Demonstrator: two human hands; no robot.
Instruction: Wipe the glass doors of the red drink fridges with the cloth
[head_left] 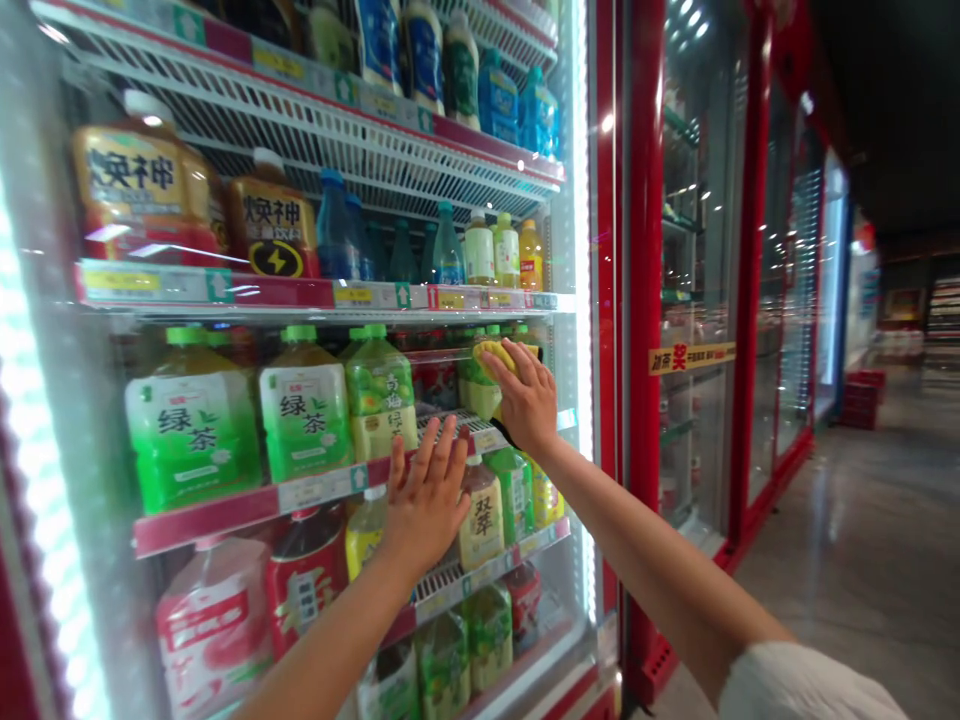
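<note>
My right hand (529, 395) is raised at the glass front of a drinks cooler, its fingers bent over a crumpled yellow cloth (491, 353). Part of the cloth is hidden under the palm and fingers. Lower and to the left, my left hand (427, 490) lies flat with fingers spread and holds nothing. It appears to rest against the glass, in front of a shelf edge. Behind the glass near the left hand are a green tea bottle (382, 395) and a cream-labelled bottle (481, 515).
Shelves hold several large bottles, including a green tea jug (191, 430) and a brown drink jug (142, 190). A bright light strip (583, 300) runs along the cooler's right side. Red-framed coolers (637, 300) continue rightward beside a shiny floor (847, 560). A red crate stack (862, 400) stands farther back.
</note>
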